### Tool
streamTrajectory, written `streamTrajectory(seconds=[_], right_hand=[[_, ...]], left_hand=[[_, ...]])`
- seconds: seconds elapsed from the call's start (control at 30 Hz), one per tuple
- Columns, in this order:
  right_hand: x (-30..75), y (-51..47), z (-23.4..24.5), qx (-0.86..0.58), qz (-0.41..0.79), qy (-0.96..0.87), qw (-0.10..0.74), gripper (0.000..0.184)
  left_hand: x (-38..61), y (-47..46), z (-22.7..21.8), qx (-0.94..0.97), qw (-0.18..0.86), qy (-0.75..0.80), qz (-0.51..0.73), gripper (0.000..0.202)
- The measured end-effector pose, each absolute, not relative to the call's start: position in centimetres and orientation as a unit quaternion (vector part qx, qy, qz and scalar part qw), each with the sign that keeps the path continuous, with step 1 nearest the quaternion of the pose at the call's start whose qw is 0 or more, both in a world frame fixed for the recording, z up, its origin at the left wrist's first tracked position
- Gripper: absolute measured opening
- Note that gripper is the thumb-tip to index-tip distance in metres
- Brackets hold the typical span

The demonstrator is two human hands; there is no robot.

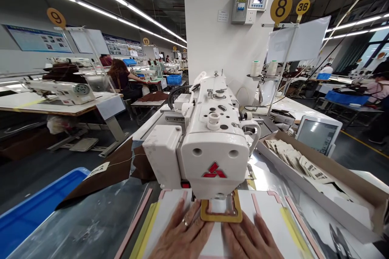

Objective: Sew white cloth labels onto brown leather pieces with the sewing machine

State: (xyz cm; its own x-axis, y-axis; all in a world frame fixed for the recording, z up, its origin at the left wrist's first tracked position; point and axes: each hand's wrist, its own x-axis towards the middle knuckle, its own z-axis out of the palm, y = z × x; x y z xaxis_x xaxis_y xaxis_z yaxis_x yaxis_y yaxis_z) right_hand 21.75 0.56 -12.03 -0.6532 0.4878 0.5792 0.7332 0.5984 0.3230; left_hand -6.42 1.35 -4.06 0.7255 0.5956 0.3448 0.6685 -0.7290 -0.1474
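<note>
Both hands lie flat on a white plate point(215, 234) at the front of a white sewing machine point(214, 151). My left hand point(184, 234), with a ring on one finger, has its fingers stretched forward, left of a yellow-brown rectangular clamp frame point(206, 216) under the machine head. My right hand point(249, 236) rests just right of that frame, its fingers extended and slightly apart; some fingertips are close to the frame's front edge or partly under it. Neither hand grips anything. Pink strips and yellow tape point(144, 230) line the plate's sides.
At right stand an open cardboard box point(328, 194) of printed labels point(298, 160), a control screen point(319, 135) and dark scissors point(340, 243). Brown fabric point(106, 174) with a label hangs at left above a blue bin point(39, 214). People sit at other machines behind.
</note>
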Motion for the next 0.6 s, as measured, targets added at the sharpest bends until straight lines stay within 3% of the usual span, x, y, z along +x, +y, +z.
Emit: streamTrajectory(seconds=[0.13,0.3,0.6], right_hand=[[22.6,1.3,-10.2,-0.305,-0.286,-0.879,0.230,0.052],[22.4,1.3,-9.7,-0.289,-0.299,-0.882,0.222,0.045],[21.3,2.7,-6.9,-0.253,-0.334,-0.888,0.190,0.045]], left_hand=[[-6.5,1.6,-4.0,-0.922,0.140,-0.336,-0.135,0.076],[-6.7,1.7,-3.8,-0.928,0.118,-0.323,-0.141,0.098],[-6.6,1.4,-2.8,-0.931,0.113,-0.325,-0.124,0.097]])
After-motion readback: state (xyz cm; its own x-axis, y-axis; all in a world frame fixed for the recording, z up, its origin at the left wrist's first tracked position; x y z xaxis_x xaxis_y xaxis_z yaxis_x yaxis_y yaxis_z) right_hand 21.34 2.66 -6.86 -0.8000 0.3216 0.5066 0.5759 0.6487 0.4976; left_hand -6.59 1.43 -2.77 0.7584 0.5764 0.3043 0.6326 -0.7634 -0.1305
